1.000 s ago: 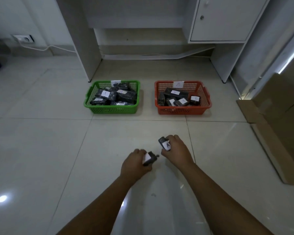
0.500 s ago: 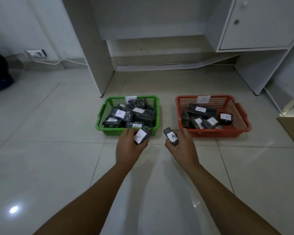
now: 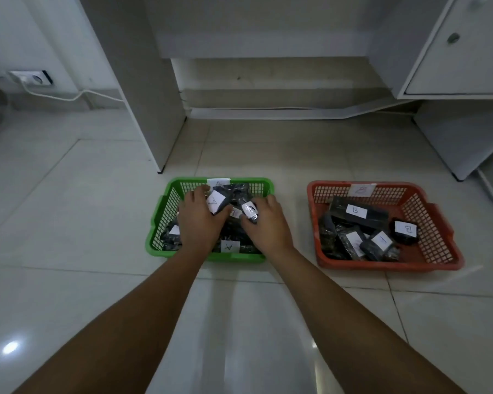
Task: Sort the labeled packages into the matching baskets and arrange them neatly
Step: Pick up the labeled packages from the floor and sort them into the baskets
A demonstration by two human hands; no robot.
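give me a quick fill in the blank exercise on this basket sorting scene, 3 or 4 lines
1. Both hands hold their packages over the ____ basket.
2. The paper tag on the red basket rim shows the letter ____.
3. The small package in the right hand carries a label with the letter ____.
4. The left hand grips a dark package with a ____ label.

Missing words: green; B; A; white

Both bare forearms reach forward side by side, wrists close together. The left hand (image 3: 201,220) lies palm down, fingers curled round a small dark package with a white label (image 3: 217,203). The right hand (image 3: 269,226) pinches a smaller dark labelled package (image 3: 250,211) at its fingertips, knuckles up.
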